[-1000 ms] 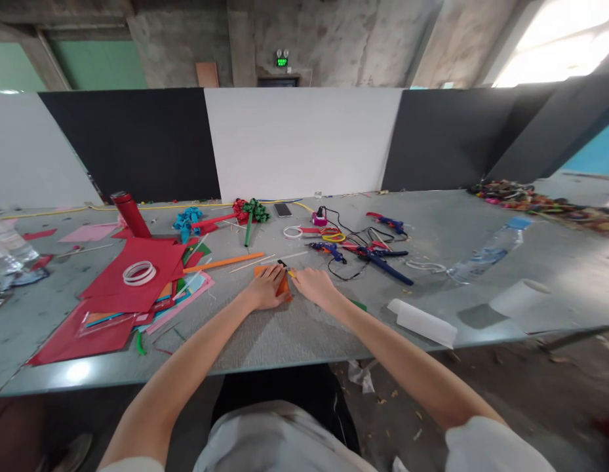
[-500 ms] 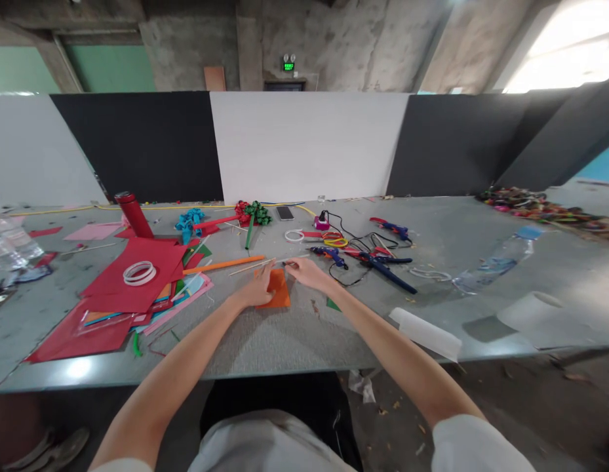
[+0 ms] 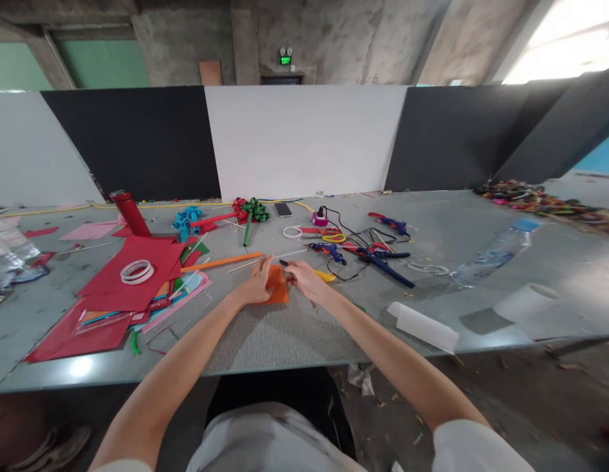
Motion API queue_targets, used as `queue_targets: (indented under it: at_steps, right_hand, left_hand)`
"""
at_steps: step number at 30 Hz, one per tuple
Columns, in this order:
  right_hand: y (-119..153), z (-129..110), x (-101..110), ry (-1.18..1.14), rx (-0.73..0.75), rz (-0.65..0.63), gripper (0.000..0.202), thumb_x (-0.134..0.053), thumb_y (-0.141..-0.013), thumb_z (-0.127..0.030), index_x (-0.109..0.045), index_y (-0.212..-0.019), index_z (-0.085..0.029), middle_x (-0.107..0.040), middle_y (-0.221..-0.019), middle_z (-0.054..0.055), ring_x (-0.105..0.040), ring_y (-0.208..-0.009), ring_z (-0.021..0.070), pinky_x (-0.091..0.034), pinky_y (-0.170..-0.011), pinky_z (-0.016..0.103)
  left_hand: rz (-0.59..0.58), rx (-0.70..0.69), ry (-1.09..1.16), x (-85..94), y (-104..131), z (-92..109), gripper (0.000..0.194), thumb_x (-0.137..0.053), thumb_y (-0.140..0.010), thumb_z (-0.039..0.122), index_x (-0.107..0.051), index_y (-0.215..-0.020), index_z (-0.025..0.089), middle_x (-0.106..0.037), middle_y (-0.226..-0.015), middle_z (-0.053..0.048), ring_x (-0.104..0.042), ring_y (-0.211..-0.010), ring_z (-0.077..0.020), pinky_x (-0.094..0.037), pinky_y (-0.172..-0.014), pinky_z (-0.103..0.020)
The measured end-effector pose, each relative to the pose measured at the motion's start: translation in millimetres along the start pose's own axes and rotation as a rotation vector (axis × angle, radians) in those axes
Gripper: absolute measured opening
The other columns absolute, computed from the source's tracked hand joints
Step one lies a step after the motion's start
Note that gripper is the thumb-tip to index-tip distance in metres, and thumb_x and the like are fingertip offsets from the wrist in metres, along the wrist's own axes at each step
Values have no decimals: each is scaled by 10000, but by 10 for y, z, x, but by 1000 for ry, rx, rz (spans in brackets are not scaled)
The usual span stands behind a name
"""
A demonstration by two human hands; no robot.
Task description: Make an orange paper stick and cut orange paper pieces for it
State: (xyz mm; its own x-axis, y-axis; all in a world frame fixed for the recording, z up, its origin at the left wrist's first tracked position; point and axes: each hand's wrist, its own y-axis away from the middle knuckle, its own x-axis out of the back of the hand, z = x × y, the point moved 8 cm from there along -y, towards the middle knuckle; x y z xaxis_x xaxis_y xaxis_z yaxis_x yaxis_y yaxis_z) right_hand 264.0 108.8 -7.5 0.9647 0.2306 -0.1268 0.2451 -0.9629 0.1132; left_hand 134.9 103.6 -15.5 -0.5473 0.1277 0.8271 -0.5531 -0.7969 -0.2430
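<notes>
A square of orange paper [image 3: 279, 293] lies flat on the table in front of me. My left hand [image 3: 256, 286] rests on its left part, thumb and fingers apart, holding it down. At the sheet's upper right, my right hand [image 3: 304, 280] has its fingers closed around a slim tool with a dark end [image 3: 283, 263]; most of it is hidden in the hand. A yellow piece [image 3: 326, 276] shows just behind that hand, and I cannot tell whether it belongs to the same tool. Beyond the paper lie a thin wooden stick [image 3: 242, 265] and an orange stick [image 3: 220, 262].
Red paper sheets [image 3: 122, 275] with white tape rolls [image 3: 137, 271] are stacked to the left. Blue glue guns [image 3: 328, 251], dark-handled pliers [image 3: 390, 270] and cords lie ahead right. A plastic bottle [image 3: 495, 255] and a white roll [image 3: 525, 303] are farther right.
My right hand has shifted slightly down and right, and its fingers have curled more. The yellow piece now shows behind it. My left hand stays on the orange paper.
</notes>
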Motion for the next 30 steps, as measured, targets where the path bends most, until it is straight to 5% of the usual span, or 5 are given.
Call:
queue_targets:
  at_steps: [11,16,21,24,30]
  right_hand:
    - [-45,54,24,7,-3,-52,139,-650,-695,-270,-580,-610,-184,-579,-519,-10,-521,-471,109,-334,-456,223]
    - [2,2,-28,431,145,-91,179,-670,-743,-257,-618,-589,-183,-524,-402,-29,-443,-383,104,-276,-437,237]
    - [-19,-101,62,609,293,14,149,-624,-774,-288,-664,-685,-176,-545,-444,-24,-494,-414,132,-333,-477,250]
    - [-72,-153,191,537,343,105,201,-630,-775,-372,-666,-720,-182,-545,-457,-25,-489,-418,137,-337,-475,252]
    - [-103,-208,303,409,414,177,297,-667,-753,-482,-655,-704,-189,-588,-539,-3,-486,-421,133,-348,-475,261]
  left_hand:
    - [70,-86,157,-4,-9,5,1020,-618,-736,113,-67,-1594,140,-13,-1651,-247,72,-1552,-338,-89,-1245,-571]
    - [119,-112,175,-20,-12,-31,1053,-629,-691,86,-84,-1588,173,-40,-1651,-220,62,-1547,-365,-118,-1237,-598]
    - [514,-9,220,315,43,-168,862,-664,-743,162,-277,-1514,148,-255,-1566,-231,-203,-1507,-366,-217,-1217,-570]
    - [720,170,304,537,126,-386,691,-687,-786,259,-427,-1413,133,-448,-1425,-229,-507,-1312,-328,-418,-1097,-520]
    - [466,301,705,379,24,-642,209,-635,-847,295,-696,-997,162,-742,-959,-108,-713,-800,-215,-577,-778,-370]
